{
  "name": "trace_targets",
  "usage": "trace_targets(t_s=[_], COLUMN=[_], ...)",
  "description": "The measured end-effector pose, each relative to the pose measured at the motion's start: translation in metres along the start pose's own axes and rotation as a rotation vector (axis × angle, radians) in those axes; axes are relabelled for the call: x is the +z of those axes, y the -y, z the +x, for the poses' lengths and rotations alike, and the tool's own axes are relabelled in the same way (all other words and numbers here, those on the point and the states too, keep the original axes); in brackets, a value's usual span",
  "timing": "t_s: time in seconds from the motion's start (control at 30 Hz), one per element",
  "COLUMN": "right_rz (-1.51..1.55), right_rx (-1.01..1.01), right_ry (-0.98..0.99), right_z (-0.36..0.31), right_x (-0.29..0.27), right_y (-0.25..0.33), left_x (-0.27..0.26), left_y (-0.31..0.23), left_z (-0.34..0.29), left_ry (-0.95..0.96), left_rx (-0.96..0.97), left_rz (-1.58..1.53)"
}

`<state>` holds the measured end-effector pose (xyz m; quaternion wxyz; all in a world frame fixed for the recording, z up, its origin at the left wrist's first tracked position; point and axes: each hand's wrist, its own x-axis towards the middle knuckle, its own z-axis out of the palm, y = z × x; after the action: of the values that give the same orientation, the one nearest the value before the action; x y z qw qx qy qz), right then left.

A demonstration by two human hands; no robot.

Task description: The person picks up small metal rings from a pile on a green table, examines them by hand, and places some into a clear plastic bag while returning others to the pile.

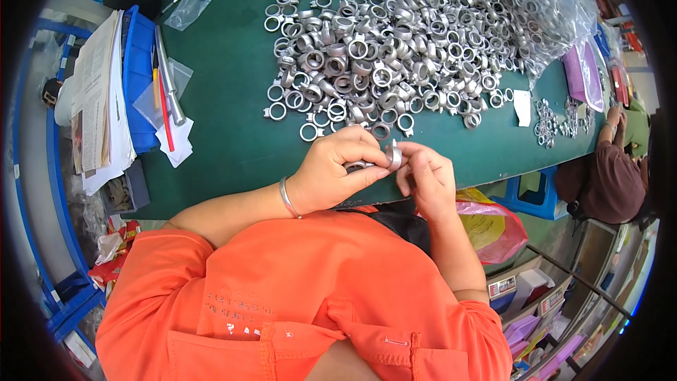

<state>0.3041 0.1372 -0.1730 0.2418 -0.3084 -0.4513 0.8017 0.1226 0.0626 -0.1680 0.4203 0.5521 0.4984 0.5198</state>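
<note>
Between the thumb and forefinger of my left hand (343,162) is a grey metal ring (395,158) with a small raised tab on its top. A second metal ring (357,166) sits in the curl of the same hand. My right hand (431,178) closes in from the other side, its fingers bent and the forefinger against the tabbed ring. Both hands are over the near edge of the green table (211,169). Just beyond them spreads a big heap of similar metal rings (395,49), some lying loose at its near side.
A clear bag of rings (543,10) lies far right, near a white paper slip (522,108) and smaller ring piles (546,123). At left stand a blue bin (141,77), papers (102,99) and a red pen (168,116). Another person (613,169) sits at right.
</note>
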Motion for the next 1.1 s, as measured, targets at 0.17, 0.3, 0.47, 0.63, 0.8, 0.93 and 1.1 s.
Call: trace_targets(t_s=[0.17,0.3,0.47,0.63,0.8,0.93,1.1], right_rz=[-0.410,-0.384,-0.394,-0.489,-1.013,-1.264,-0.507], right_rx=[-0.391,-0.485,-0.451,-0.325,-0.559,-0.412,-0.139], right_ry=[-0.048,-0.044,-0.053,0.051,-0.307,-0.283,-0.164], right_z=[0.002,0.004,0.002,-0.004,0.021,0.031,0.022], right_x=[0.009,0.010,0.007,0.000,-0.004,-0.008,-0.018], right_y=[-0.003,-0.004,-0.006,0.000,0.004,0.001,0.003], left_x=[0.003,0.003,0.002,-0.006,-0.006,-0.014,-0.016], left_y=[-0.002,-0.004,-0.002,0.000,-0.003,0.007,0.006], left_z=[-0.002,-0.001,-0.001,-0.001,-0.004,-0.003,-0.004], left_ry=[-0.046,-0.045,0.001,0.152,0.071,0.131,0.063], left_rx=[-0.073,-0.070,-0.070,-0.148,-0.541,-0.548,-0.587], left_rz=[-0.014,-0.011,-0.029,-0.183,-0.876,-1.220,-1.362])
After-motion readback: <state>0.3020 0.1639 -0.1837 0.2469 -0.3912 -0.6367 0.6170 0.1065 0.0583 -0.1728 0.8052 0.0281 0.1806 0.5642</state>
